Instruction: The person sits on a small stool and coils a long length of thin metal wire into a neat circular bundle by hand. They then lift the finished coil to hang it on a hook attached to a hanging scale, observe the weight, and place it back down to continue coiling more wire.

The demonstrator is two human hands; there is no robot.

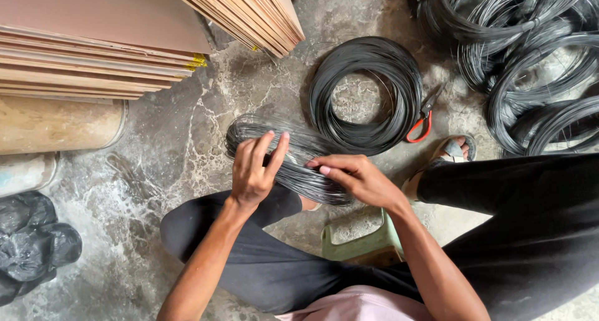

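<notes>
A flattened bundle of thin dark wire (pixel 293 159) is held above the lap, at 6 o'clock from the round wire coil (pixel 366 95) on the floor (pixel 175 146). It is gripped by the left hand (pixel 254 170) and pinched by the right hand (pixel 357 177). It is judged springy, light and snag-prone, best taken mid-bundle. Counted: one bundle, one floor coil, one pair of red-handled pliers (pixel 424 118), several coils heaped at 2 o'clock.

I see soft daylight all over, not too bright. The black wire coil (pixel 367 95) shines a little. Shadows under the wood boards (pixel 93 53) in the upper left are faint. Edges bend slightly, and everything looks sharp.
</notes>
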